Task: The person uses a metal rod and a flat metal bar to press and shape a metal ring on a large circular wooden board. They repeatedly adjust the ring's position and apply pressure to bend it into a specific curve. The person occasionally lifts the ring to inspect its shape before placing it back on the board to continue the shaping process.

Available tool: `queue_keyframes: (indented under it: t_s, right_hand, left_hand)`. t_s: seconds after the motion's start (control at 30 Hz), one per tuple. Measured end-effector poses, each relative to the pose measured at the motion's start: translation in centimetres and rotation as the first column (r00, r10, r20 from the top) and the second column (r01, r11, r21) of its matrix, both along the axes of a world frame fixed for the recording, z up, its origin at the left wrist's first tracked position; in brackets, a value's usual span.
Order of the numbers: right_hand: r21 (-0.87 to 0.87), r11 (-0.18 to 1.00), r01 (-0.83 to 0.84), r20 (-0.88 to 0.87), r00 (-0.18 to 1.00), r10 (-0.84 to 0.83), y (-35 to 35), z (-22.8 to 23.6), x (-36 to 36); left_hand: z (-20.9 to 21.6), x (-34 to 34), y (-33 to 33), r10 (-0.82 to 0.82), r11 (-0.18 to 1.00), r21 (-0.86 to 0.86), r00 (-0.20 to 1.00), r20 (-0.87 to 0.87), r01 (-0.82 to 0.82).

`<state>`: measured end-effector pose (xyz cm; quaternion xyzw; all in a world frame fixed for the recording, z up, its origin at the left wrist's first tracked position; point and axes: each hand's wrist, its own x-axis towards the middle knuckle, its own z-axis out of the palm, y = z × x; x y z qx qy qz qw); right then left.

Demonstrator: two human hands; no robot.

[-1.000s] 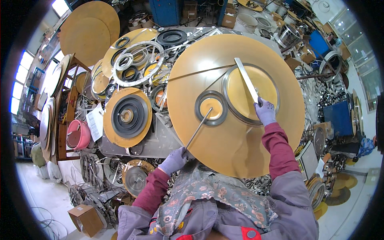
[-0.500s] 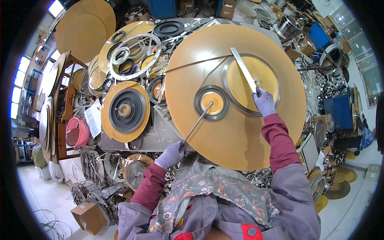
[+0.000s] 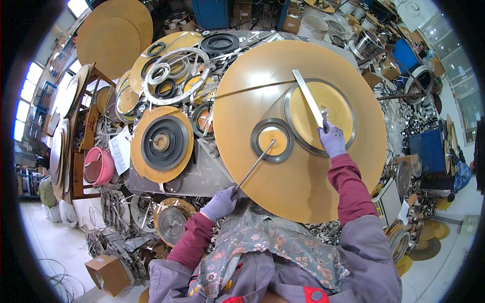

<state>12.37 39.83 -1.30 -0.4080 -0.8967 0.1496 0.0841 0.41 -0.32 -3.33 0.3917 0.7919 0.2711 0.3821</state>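
Observation:
A large tan disc [image 3: 313, 197] lies before me. On it sit a wide dark metal ring [image 3: 352, 132] around a yellow centre and, to its left, a smaller dark ring [image 3: 256, 140] with an orange-yellow middle. My left hand [image 3: 221, 203], gloved in light purple, is closed round the end of a thin metal rod [image 3: 255, 164] at the disc's near edge. The rod's tip rests at the smaller ring's middle. My gloved right hand [image 3: 332, 140] grips the near end of a flat silvery bar [image 3: 308, 95], which slants over the wide ring. A thin dark strip [image 3: 255, 87] crosses the disc's far left part.
Left of the disc, a smaller tan disc [image 3: 139, 164] carries stacked dark rings [image 3: 159, 123]. Beyond it lie white rings [image 3: 206, 76] and a black ring [image 3: 220, 42]. A pink tub [image 3: 105, 169] stands farther left, a cardboard box [image 3: 107, 274] at lower left. Metal scrap lines the right side.
The whole scene sits slightly lower and farther right in view. Both hands keep their grips, and the rod and bar stay in nearly the same places on the disc.

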Motion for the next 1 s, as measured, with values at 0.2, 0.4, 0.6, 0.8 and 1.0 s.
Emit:
queue_keyframes:
  t_s: [0.2,0.4,0.6,0.8,1.0]
  right_hand:
    - [-0.048,0.999,0.025,0.002,1.0,-0.025,-0.3,0.6,0.2]
    - [-0.045,0.999,0.012,-0.028,1.0,-0.013,-0.4,0.8,0.4]
    - [-0.024,1.0,-0.005,-0.035,0.999,0.004,-0.2,0.2,0.5]
    - [-0.029,0.999,-0.017,-0.014,1.0,0.017,-0.1,-0.1,0.2]
    - [-0.014,1.0,0.004,-0.005,1.0,-0.004,-0.1,0.0,0.3]
  left_hand:
    - [0.3,0.0,0.0,0.036,0.999,-0.011,0.999,-0.02,-0.036]
    - [0.9,0.0,0.1,0.019,0.999,-0.046,1.0,0.021,-0.018]
    - [1.6,0.4,0.2,0.024,1.0,-0.012,1.0,-0.009,-0.024]
    - [0.1,0.6,-0.3,0.011,0.999,0.031,1.0,0.007,-0.011]
    - [1.0,1.0,-0.1,0.034,0.998,0.057,0.999,-0.036,-0.031]
